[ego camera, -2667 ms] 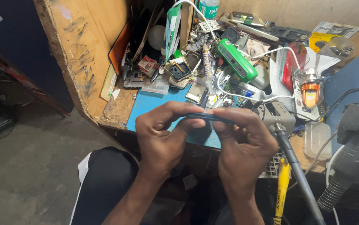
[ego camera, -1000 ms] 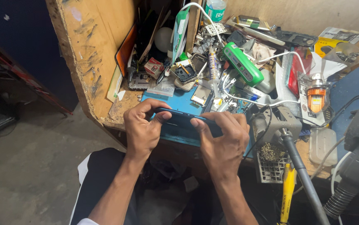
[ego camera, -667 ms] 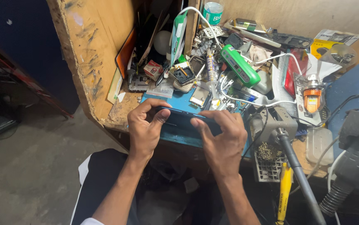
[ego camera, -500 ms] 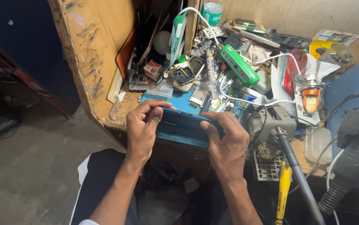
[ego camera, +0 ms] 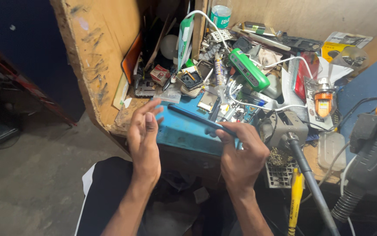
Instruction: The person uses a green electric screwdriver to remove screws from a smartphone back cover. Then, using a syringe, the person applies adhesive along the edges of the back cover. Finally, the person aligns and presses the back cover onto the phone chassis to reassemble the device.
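Note:
My right hand (ego camera: 242,150) grips one end of a thin dark phone (ego camera: 199,120), seen edge-on and held over the blue mat (ego camera: 184,131) at the front of the workbench. My left hand (ego camera: 144,133) is open, fingers spread, palm turned toward the phone's free end and just apart from it. Both forearms reach up from the bottom of the head view.
The bench behind is heaped with parts: a green device (ego camera: 248,70), loose circuit boards, white cables, a small bulb (ego camera: 169,46) and a bottle (ego camera: 220,11). A soldering stand (ego camera: 287,129) and yellow-handled tool (ego camera: 295,199) sit right. A wooden side panel (ego camera: 96,57) stands left.
My left hand has let go of the phone and opened. The phone has turned from flat to edge-on, held by my right hand alone.

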